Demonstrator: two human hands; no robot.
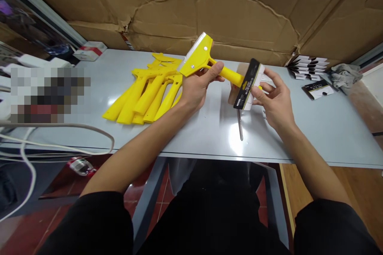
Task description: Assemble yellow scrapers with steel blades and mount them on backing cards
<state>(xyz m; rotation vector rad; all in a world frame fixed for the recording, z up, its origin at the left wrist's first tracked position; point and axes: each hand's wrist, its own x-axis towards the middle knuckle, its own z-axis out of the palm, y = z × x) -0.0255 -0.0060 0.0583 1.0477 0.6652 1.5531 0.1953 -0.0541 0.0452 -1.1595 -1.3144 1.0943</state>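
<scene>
My left hand is closed around the neck of a yellow scraper, which has a silvery blade edge and two screws on its head. The scraper is tilted, head up to the left, handle down to the right. At the handle's end, my right hand pinches a black-and-white cardboard sleeve between thumb and fingers. The handle meets the sleeve, and a bit of yellow shows on its far side. Left of my left hand lies a pile of yellow scraper handles. Below the sleeve is a thin metal rod, its upper end hidden.
Folded cards stand at the back right, near a flat black-and-white card and a grey cloth. A small white-and-red box sits back left. White cables cross the left edge. Cardboard walls the back.
</scene>
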